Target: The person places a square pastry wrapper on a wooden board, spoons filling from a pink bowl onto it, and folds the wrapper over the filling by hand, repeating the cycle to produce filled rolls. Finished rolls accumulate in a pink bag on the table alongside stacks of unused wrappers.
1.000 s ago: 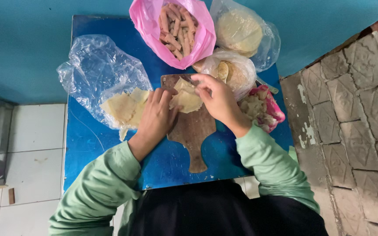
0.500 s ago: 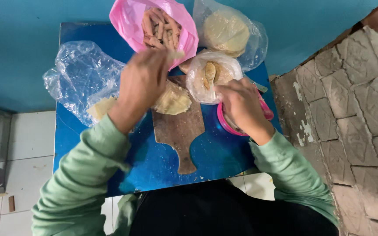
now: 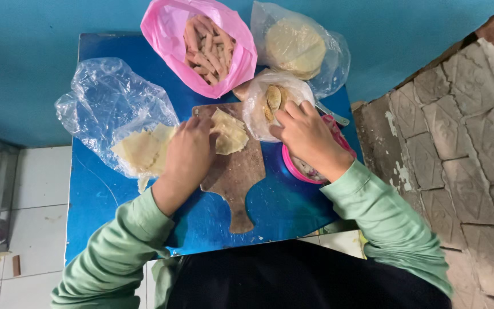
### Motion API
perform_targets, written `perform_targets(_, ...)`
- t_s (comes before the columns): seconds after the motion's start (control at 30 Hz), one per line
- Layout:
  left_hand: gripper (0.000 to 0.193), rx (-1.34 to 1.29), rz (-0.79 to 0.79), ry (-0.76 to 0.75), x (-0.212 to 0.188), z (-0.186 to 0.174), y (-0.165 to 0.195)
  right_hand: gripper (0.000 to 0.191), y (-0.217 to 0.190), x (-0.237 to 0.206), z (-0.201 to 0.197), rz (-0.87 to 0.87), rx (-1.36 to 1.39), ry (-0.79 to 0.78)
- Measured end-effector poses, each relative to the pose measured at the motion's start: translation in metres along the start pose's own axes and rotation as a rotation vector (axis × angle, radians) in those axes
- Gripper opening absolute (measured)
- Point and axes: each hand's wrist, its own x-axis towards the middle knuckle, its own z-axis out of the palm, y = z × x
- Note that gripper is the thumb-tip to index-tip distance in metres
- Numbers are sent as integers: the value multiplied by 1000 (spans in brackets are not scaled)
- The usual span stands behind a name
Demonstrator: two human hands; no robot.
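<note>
Left of my left hand [image 3: 188,150] a crinkled clear bag [image 3: 107,109] lies open on the glossy blue counter [image 3: 104,200], thin pale wrapper sheets [image 3: 141,150] spilling from its mouth right beside my knuckles. That hand lies palm down, fingers together, pressing a folded wrapper [image 3: 228,133] flat on the worn wooden board [image 3: 236,171], whose handle points back toward me. Beyond it a pink bag [image 3: 170,40] holds stubby tan rolls [image 3: 207,43]. My right hand [image 3: 305,136] curls loosely, fingertips reaching into a small clear bag [image 3: 255,111] of filling, over a round pink container [image 3: 293,169]. Past that hand another clear bag [image 3: 330,57] holds a stack of round wrappers [image 3: 295,46]. Bare counter lies near me; rough stone paving runs along its right edge
</note>
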Motion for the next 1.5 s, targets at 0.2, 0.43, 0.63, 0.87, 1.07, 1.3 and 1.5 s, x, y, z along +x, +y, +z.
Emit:
perform_targets(0.2, 29, 143, -107, -87, 0, 37, -18, 10, 2, 13, -3, -43, -15, -162)
perform_targets(0.43, 20, 27, -65, 27, 9, 39, -19, 6, 17, 20, -15, 89, 262, 122)
perform_targets(0.63, 27, -282, -64, 107, 14, 41, -18, 14, 35, 16, -3, 637, 601, 223)
perform_targets(0.87, 37, -334, -79, 122, 16, 42, -11, 18, 40, 13, -5, 726, 650, 113)
perform_targets(1.07, 31, -443, -29, 61, 15, 40, 20, 6, 34, 17, -9, 653, 650, 163)
perform_targets(1.3, 35, -488, -85, -40, -14, 38, 6, 5, 25, 19, 0, 625, 451, 215)
perform_targets(1.5, 36, -379, -86, -32, -40, 33, -3, 15, 37, 20, 5, 920, 729, 97)
